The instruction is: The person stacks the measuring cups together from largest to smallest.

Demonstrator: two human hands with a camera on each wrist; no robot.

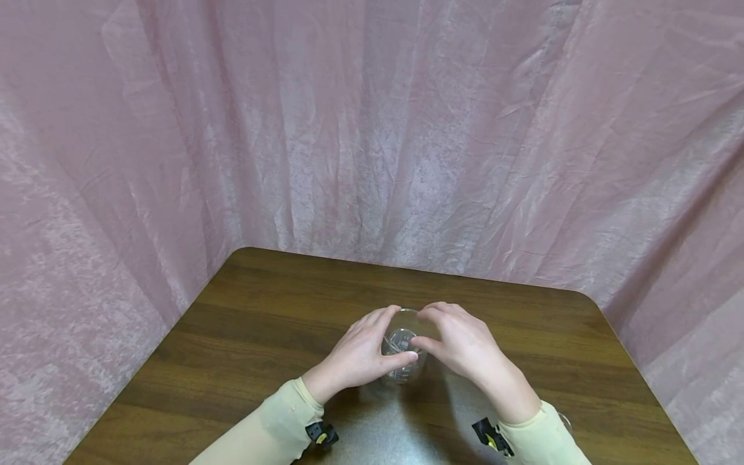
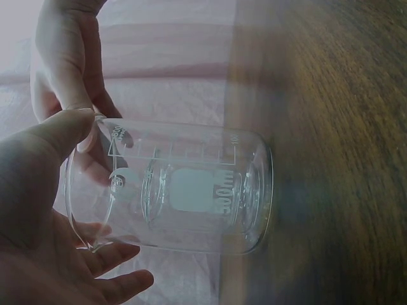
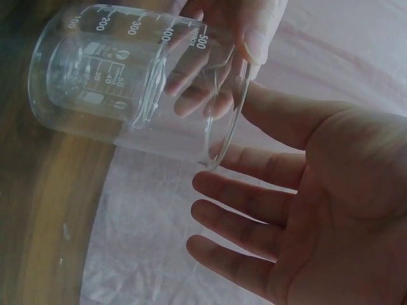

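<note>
A clear glass beaker [image 2: 191, 133] with white graduations up to 500 stands upright at the wooden table [image 1: 279, 303]. Inside it, down at its bottom, sits a smaller glass beaker [image 3: 95, 79] with its own white scale. My left hand [image 1: 363, 352] grips the large beaker's upper edge, thumb on the near side and fingers around the far left side. From the right, my right hand [image 1: 462, 339] holds the same rim between thumb and index finger. Its other fingers [image 3: 238, 229] extend nearly straight, spread beside the glass.
Pink velvety curtains [image 1: 395, 142] hang behind the table and along both sides. Black devices [image 1: 321, 433] are strapped at both wrists, over pale sleeves [image 1: 261, 420]. The table's far edge lies well beyond the beakers.
</note>
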